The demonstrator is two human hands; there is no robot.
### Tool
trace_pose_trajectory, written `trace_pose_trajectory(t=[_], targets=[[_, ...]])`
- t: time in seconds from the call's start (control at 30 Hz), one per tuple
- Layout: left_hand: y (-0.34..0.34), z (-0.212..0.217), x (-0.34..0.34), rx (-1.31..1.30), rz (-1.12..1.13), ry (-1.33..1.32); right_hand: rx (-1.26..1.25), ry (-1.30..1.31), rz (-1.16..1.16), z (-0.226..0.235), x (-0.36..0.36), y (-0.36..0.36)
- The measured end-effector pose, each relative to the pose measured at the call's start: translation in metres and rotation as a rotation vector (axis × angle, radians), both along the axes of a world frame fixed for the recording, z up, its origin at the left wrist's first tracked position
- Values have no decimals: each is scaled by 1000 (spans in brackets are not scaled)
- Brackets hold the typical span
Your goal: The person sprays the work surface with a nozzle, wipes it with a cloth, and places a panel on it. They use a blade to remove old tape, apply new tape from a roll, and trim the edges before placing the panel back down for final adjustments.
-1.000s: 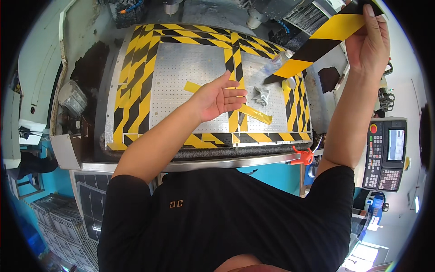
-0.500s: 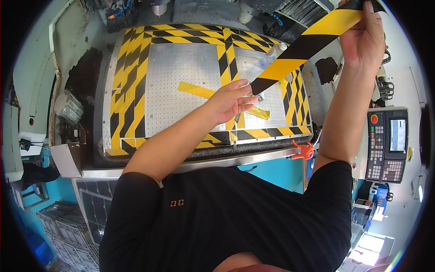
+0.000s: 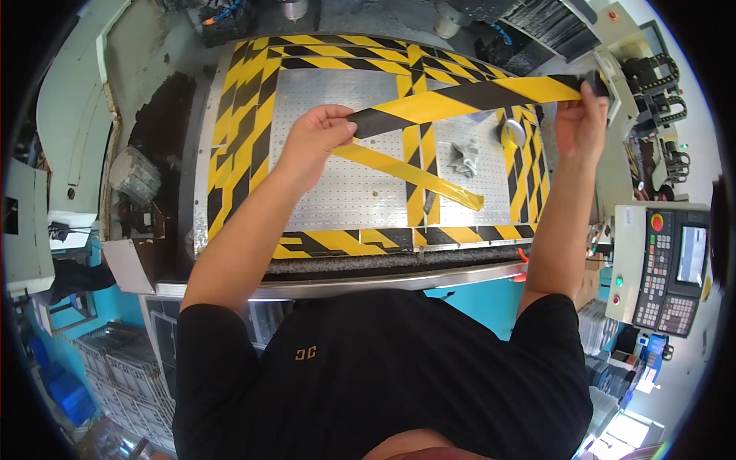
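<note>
A black-and-yellow striped tape (image 3: 475, 93) stretches between my hands above a perforated metal plate (image 3: 322, 184). My left hand (image 3: 316, 144) pinches the tape's left end between thumb and fingers. At its other end, my right hand (image 3: 580, 126) grips the tape beside a dark part that may be its roll. Below the stretched tape, a loose yellow strip (image 3: 414, 175) lies slantwise across the plate. To its right sit a crumpled grey piece (image 3: 464, 159) and a round whitish thing (image 3: 514, 133) with yellow at its edge. Striped bands (image 3: 234, 130) border the plate and cross it.
A metal rail (image 3: 399, 282) runs along the front edge. On the right stands a control panel (image 3: 665, 268) with a screen and keys. A grey cylindrical part (image 3: 136, 173) is at the left, and a machine spindle (image 3: 294, 9) hangs at the back.
My left hand has moved left, my right hand down and slightly left. The tape has swung from a steep slant to nearly level. The view has shifted a little.
</note>
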State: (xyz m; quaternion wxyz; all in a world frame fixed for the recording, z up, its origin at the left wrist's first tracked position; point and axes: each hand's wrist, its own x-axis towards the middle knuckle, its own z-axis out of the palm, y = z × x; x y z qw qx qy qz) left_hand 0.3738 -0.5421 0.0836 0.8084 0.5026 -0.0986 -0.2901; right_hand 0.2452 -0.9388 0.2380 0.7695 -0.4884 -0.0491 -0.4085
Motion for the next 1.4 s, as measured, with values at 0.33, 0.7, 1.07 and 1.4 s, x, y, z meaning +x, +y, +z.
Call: trace_pose_trajectory(t=[0.33,0.7,1.07,1.4], targets=[[69,-14,95,216,64,-56,36,428,-149,-99,41,43],[85,-46,224,643,-21,-224,-722,1010,-265,-148,129,55],[52,-60,282,653,-5,-284,-778,1081,-214,-199,195,16],[49,-92,280,814,-21,-230,-494,1159,54,-230,204,8]])
